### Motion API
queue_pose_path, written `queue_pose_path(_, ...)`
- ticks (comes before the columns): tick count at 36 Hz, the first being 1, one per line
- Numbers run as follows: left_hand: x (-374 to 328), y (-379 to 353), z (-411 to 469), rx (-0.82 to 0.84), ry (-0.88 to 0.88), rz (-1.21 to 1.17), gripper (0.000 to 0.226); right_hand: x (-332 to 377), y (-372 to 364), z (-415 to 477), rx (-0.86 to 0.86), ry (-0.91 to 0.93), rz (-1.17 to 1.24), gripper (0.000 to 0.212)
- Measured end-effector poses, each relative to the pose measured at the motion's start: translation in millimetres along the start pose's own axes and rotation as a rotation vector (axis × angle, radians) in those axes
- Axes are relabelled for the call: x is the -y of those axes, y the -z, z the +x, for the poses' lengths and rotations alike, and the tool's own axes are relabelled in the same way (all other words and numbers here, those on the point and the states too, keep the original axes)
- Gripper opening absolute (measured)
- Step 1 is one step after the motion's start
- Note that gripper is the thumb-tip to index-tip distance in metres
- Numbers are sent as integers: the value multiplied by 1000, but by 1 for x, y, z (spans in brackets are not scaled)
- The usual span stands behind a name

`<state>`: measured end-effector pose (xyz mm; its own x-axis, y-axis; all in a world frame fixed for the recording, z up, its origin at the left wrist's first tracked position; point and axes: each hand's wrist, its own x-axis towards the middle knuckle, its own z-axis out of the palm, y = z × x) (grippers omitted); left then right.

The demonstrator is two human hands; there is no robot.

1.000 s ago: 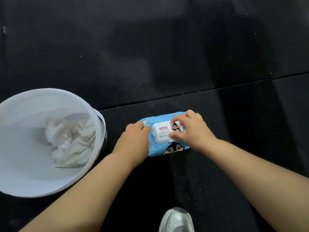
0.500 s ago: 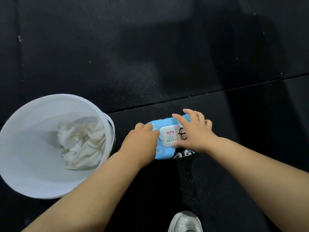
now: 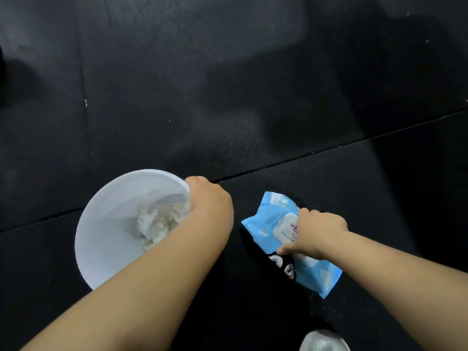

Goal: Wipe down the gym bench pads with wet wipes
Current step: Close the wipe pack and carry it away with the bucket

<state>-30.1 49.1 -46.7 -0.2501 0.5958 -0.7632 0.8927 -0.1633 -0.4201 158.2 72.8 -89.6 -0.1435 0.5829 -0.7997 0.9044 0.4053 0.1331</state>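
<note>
The left hand (image 3: 210, 198) has left the pack (image 3: 268, 216) and now curls over the rim of the bin (image 3: 106, 224), with crumpled wipes (image 3: 154, 221) just below its fingers. The right hand (image 3: 320, 230), earlier flat on the lid, now clasps the pack, thumb at its near edge. The pack lies skewed under that grip, apart from the bin.

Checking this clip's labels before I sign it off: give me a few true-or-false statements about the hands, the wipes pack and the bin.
1. The right hand grips the blue wipes pack. True.
2. The white bin is empty. False: crumpled wipes lie in it.
3. The left hand holds the bin's rim. True.
4. The pack sits inside the bin. False: it is outside, to the bin's right.
</note>
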Motion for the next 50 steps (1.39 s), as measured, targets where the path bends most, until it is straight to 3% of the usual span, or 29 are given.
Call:
queue_pose_path(7,-13,-2,-2,41,-50,93,32,-2,-11,-3,-16,-12,143,102)
queue_pose_path(14,-9,-12,-14,-314,99,-150,23,-5,-17,1,9,-1,431,99)
queue_pose_path(18,1,-12,-21,-422,213,-205,28,-4,-15,1,-25,-26,424,99)
queue_pose_path(23,15,-15,-31,-501,183,-191,35,2,-15,-3,8,-76,380,123)
queue_pose_path(27,26,-13,-45,-513,129,-236,42,7,-11,-10,14,-67,372,111)
queue_pose_path(32,44,-18,-71,-595,80,-243,49,17,-2,-22,7,15,351,79)
queue_pose_path(37,71,-30,-98,-711,41,-269,50,36,21,-35,-110,52,232,72)
queue_pose_path(41,100,-43,-111,-822,-79,-250,32,49,45,-45,-213,68,207,71)
queue_pose_path(43,113,-45,-122,-782,-106,-310,25,54,59,-50,-240,73,227,73)
queue_pose_path(47,136,-55,-137,-600,38,-570,13,62,82,-65,-281,72,285,76)
queue_pose_path(50,143,-58,-146,-490,36,-584,22,67,96,-77,-317,82,270,74)
